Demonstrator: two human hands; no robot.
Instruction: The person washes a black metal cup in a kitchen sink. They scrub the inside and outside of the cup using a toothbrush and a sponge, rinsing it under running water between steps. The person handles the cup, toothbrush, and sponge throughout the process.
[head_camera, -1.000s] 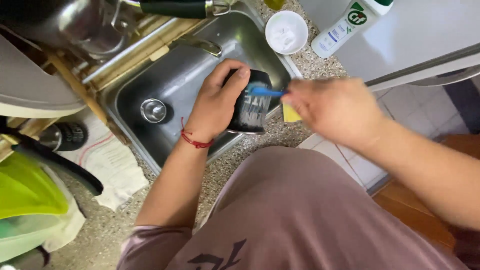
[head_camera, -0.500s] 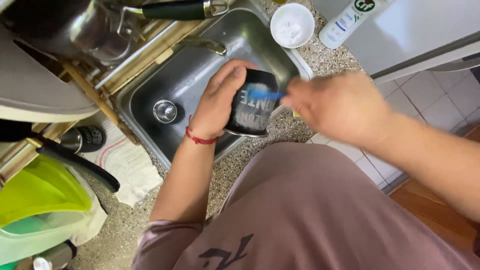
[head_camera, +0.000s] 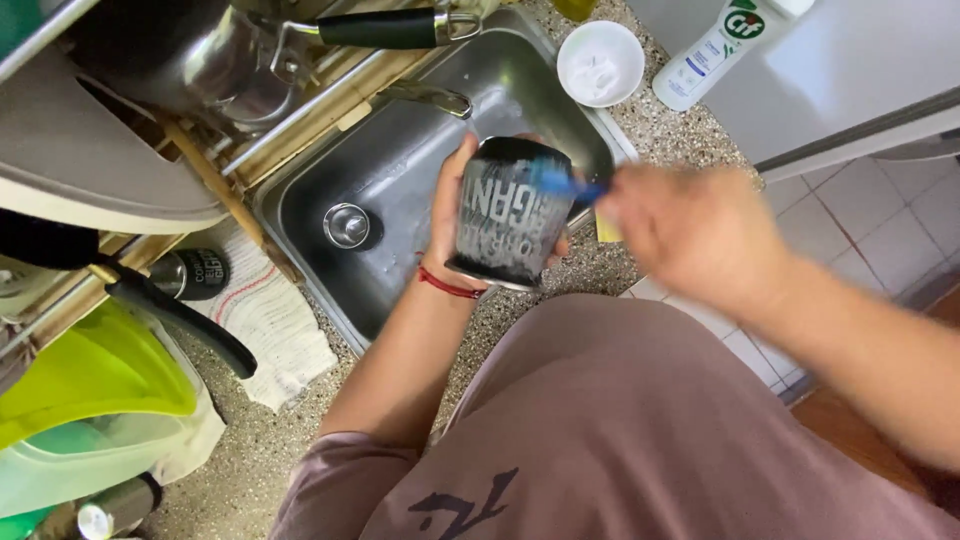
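Observation:
My left hand grips a black mug with pale lettering and soapy smears, held on its side over the front edge of the steel sink. My right hand, blurred by motion, holds a blue and yellow sponge against the mug's right side. A red thread bracelet circles my left wrist.
A white bowl and a white cleaner bottle stand on the speckled counter behind the sink. A pot with a black handle sits in the rack at the left. A cloth and a green container lie at the near left.
The mug has turned in my left hand, its lettered side now facing up. My right hand has shifted right and down along it with the sponge.

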